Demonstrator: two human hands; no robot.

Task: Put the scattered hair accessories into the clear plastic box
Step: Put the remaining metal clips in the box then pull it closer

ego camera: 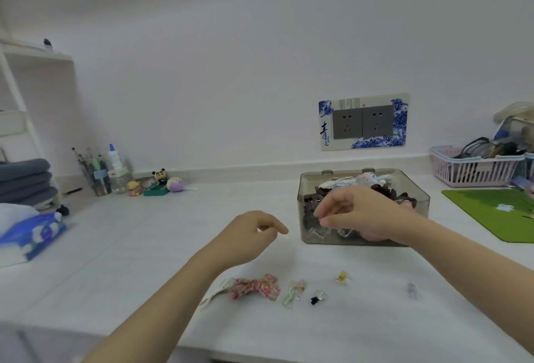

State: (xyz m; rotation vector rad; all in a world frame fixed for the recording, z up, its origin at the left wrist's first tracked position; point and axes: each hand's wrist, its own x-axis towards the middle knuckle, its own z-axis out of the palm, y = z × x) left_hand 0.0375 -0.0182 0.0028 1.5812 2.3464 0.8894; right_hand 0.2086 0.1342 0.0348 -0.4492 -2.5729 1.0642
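Clear plastic box (416, 198): rectangular, smoky-transparent, rounded corners, two small hinge tabs on its far rim; it stands open on the white table (144, 247), right of centre, near the wall.
Box contents: dark brown clips and pale, glossy wrapped pieces heaped inside, with clear wavy clips against the front wall.
Right hand (361, 215): held in front of the box's near wall, thumb and forefinger close together at the tips; whether they pinch anything I cannot tell.
Left hand (254, 232): hovers over the table left of the box, fingers loosely curled, forefinger stretched toward the box, holding nothing.
Scattered accessories: a row on the table's near edge, all apart from the box: a red patterned fabric bow (257, 287) in crinkly clear wrap, a translucent green-and-orange clip (293, 293), a small black-and-clear clip (318, 297), a tiny yellow clip (343, 277), a pale lilac clip (411, 290) farthest right.
Writing: a blue-and-white porcelain-patterned socket surround (325, 125) on the wall bears the character 青; its smaller print is unreadable.
Further out: a pink slatted basket (468, 172), a green mat (491, 209), small plush figures (161, 182), folded grey towels (26, 180).
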